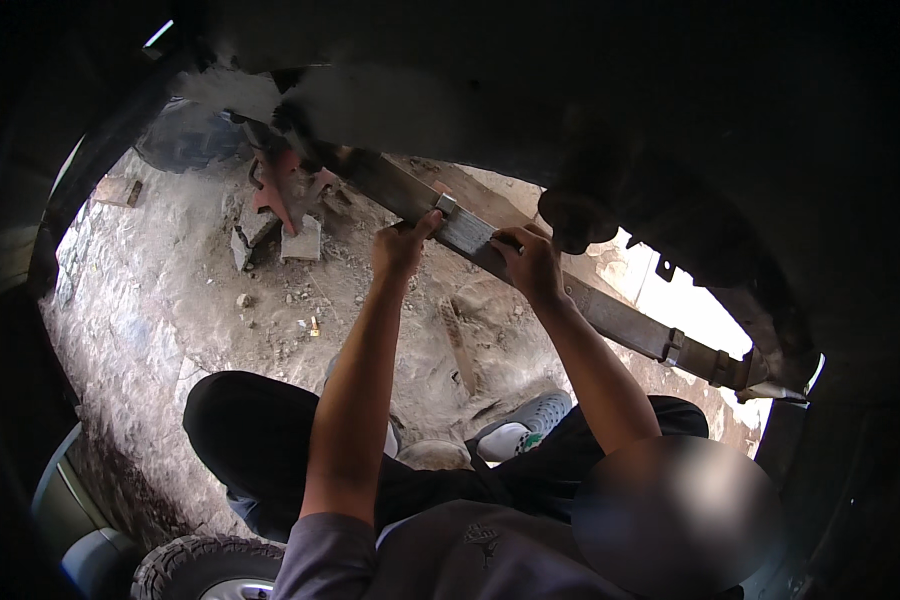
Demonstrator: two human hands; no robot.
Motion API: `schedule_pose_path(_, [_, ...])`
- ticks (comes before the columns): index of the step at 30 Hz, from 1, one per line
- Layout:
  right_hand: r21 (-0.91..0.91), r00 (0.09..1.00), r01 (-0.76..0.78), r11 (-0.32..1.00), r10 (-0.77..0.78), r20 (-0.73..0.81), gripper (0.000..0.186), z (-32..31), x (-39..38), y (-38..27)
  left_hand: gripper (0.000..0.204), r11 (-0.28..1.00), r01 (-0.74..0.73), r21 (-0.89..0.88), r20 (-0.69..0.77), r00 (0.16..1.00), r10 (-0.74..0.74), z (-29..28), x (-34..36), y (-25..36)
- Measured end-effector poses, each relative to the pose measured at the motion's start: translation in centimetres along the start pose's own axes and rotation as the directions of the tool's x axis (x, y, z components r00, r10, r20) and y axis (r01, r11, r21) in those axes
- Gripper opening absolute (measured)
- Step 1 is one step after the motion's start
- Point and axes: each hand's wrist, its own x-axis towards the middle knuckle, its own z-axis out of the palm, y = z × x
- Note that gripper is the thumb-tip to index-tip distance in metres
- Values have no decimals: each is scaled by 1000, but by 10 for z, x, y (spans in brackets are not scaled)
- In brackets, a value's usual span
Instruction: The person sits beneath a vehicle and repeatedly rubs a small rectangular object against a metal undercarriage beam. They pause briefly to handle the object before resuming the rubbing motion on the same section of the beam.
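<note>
A long flat metal leaf spring (610,313) runs slantwise under the vehicle, from upper left to lower right. On its upper face, between my hands, lies a light grey rectangular patch (467,236); whether it is a separate piece or bare metal I cannot tell. My left hand (398,246) is closed on the spring's near edge, thumb up beside a small metal clip (446,203); its other fingers are partly hidden. My right hand (532,262) grips the spring at the patch's right end, with bent fingers touching the top face.
Dark vehicle bodywork hangs close overhead. A metal clamp (673,346) rings the spring farther right. At the upper left, a red metal stand (278,195) is beside broken concrete blocks (301,240). A tyre (195,572) lies at the lower left. Rubble dots the dirt ground (170,290).
</note>
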Motion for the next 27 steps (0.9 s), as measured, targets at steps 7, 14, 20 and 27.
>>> schedule_pose_path(7, [63,983,137,989,-128,-131,15,23,29,-31,66,1000,9,-15,-55,998,-10,10,4,-6])
schedule_pose_path(14, [127,996,24,992,-12,-89,15,26,31,-33,61,999,1,-54,-14,1000,-2,4,7,-4])
schedule_pose_path(20, [-81,999,16,997,-19,-36,15,13,-2,-11,59,996,-15,-87,-13,1000,14,4,7,-12])
schedule_pose_path(27, [75,983,7,997,7,-182,17,55,41,-28,60,999,21,-47,23,1000,-20,6,6,0])
